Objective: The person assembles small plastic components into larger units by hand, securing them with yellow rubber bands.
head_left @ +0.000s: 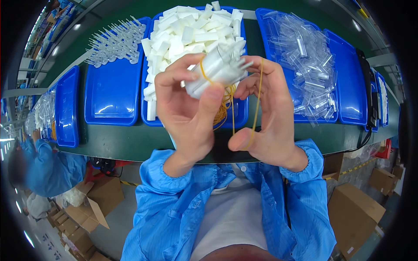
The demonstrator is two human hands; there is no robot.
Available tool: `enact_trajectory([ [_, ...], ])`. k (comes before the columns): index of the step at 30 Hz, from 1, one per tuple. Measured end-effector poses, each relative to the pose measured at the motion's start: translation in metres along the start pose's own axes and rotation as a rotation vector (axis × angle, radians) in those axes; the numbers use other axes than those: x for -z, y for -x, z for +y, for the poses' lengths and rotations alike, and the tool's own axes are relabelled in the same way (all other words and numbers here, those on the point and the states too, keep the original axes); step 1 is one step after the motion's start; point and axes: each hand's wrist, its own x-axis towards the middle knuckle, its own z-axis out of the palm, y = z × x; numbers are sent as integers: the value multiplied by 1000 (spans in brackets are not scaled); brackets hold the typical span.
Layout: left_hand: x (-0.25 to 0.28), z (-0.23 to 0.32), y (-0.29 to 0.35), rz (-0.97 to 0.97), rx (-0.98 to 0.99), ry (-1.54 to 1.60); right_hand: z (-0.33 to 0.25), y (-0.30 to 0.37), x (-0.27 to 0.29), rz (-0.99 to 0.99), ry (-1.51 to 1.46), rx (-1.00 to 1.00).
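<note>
One banded bundle of pale, slender pieces is resting above the bench, between a worker's two bare hands. Left-hand fingers are grasping the bundle near its yellow band, the thumb pressing on its near side. The right hand is spreading its thumb and fingers inside a yellow rubber band, holding the loop taut just beside the bundle's right end. More yellow bands are showing below the bundle. Beyond the hands, a blue tray is carrying heaped white blocks. To the left, another tray is holding thin, spiky white pieces at its far end; to the right, clear plastic sleeves are filling a third. At far left, a co-worker in blue is sitting along the bench.
</note>
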Motion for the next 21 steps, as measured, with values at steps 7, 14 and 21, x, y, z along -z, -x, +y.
enact_trajectory([
  [7,37,30,-11,-600,193,-481,2,-4,4,-158,68,-77],
  [14,46,31,-9,-614,481,-230,13,-16,12,-243,-161,-107],
  [21,51,36,-22,-762,728,48,15,-27,30,-621,-536,-392],
])
